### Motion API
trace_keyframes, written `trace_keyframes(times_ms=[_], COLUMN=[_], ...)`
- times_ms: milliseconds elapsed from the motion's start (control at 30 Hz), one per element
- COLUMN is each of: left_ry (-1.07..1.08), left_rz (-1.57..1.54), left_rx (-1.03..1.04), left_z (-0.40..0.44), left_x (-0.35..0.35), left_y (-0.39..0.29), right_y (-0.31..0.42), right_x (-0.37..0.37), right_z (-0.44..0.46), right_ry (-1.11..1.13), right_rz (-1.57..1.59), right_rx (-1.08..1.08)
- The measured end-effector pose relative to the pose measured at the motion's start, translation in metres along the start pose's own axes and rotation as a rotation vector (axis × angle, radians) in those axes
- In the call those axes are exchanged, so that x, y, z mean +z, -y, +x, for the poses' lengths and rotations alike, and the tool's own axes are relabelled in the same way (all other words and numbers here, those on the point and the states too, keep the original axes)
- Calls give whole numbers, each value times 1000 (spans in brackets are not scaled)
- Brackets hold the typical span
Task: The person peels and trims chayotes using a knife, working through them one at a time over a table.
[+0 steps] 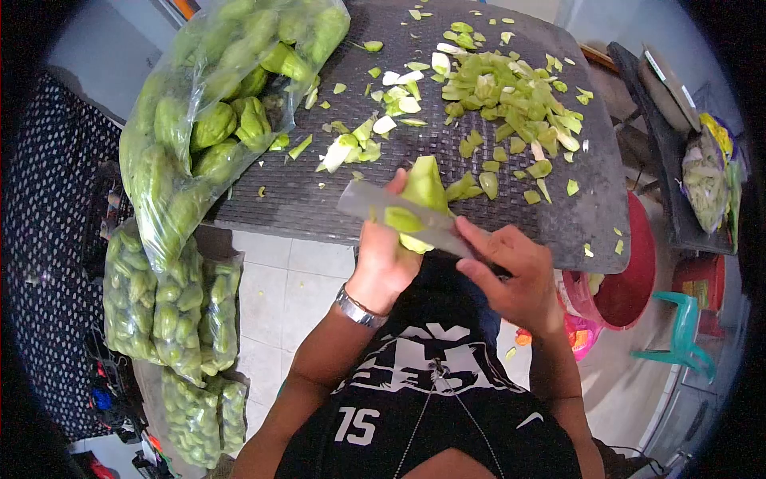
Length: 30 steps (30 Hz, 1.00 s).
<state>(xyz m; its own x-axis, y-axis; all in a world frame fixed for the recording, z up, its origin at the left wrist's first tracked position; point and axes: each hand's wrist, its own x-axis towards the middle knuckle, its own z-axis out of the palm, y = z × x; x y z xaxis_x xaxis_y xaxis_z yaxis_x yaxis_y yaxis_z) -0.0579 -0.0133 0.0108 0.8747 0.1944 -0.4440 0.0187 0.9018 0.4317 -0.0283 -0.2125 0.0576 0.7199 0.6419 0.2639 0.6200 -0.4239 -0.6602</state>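
Observation:
A partly peeled chayote [424, 185] is held upright over the table's near edge by my left hand [386, 254], whose fingers wrap round its left side. In my right hand [511, 267] is a wide-bladed knife [431, 227], its handle mostly hidden by the fingers. The blade lies across the lower part of the chayote, with a strip of green peel on it. Just beyond, on the dark woven-pattern table [295, 199], a heap of green peelings [511, 96] is spread, with paler pieces [343, 152] scattered to its left.
A large clear bag of chayotes [215, 124] covers the table's left end. Several smaller filled bags [171, 307] are stacked below it. A red tub [626, 271] and a green stool [678, 335] stand at the right, near a side table with a bagged vegetable bundle [706, 180].

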Motion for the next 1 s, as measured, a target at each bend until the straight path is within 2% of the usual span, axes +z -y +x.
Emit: trace_keyframes(times_ms=[67,300,600,633,700,833,933,967,1000], left_ry=[73,129,58,107,209,168,65,56,44], left_rz=[19,113,91,124,191,189,173,135,98], left_rx=[-22,67,78,44,-25,-25,5,13,21], left_z=[1,-8,-12,-16,-27,-28,-18,-18,-18], left_x=[-5,4,9,8,7,12,16,16,15], left_y=[0,1,2,-1,-10,-14,-8,-5,-4], right_y=[-5,-5,-15,-18,-49,-59,-37,-23,-15], right_x=[10,6,2,0,-10,-24,-18,-20,-14], right_z=[-4,-6,0,2,12,19,11,6,2], right_ry=[-41,-34,-80,-84,-177,-302,-198,-76,-68], right_rz=[-32,-60,-75,-85,-59,117,83,70,39], right_rx=[-50,-131,-156,-151,1,286,82,90,33])
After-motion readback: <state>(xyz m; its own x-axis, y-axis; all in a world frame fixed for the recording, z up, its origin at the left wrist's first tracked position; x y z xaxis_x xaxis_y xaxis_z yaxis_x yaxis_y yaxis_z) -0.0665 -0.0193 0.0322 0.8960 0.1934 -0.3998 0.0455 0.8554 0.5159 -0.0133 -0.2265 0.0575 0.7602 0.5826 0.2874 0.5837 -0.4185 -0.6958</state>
